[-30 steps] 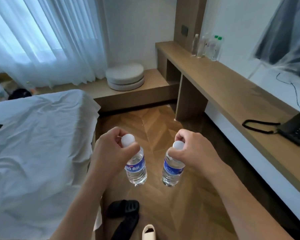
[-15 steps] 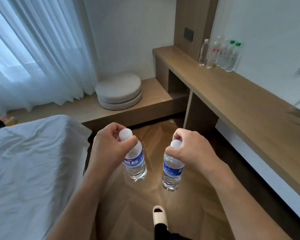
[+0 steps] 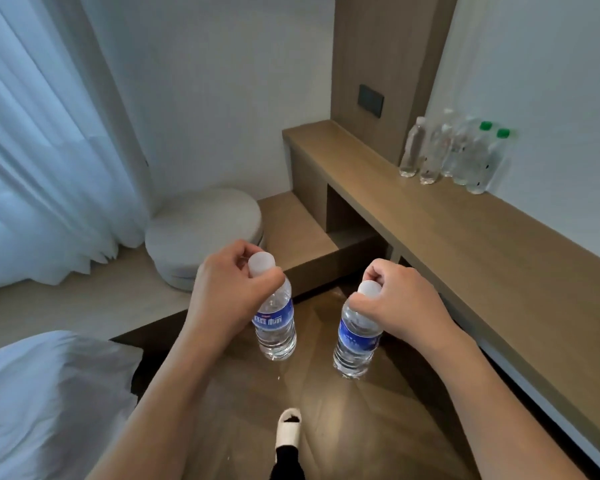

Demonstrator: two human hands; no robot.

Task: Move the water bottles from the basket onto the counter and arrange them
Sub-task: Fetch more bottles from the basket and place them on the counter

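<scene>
With my left hand [image 3: 229,292] pinching one bottle [image 3: 275,323] by its neck and my right hand [image 3: 395,303] pinching the other bottle [image 3: 357,337], both hanging over the floor, I'd carry them level to the counter [image 3: 465,237] and set them upright beside the row of bottles [image 3: 451,154].

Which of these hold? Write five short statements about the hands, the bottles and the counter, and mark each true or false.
1. Each hand holds a bottle by its cap end. True: the left hand grips the left bottle, the right hand the right bottle.
2. Both held bottles have green caps. False: their caps are white.
3. Bottles already stand on the counter by the wall. True: the standing bottles are grouped there.
4. The held bottles rest on the counter. False: they hang over the floor.
5. The held bottles carry red labels. False: blue.
</scene>
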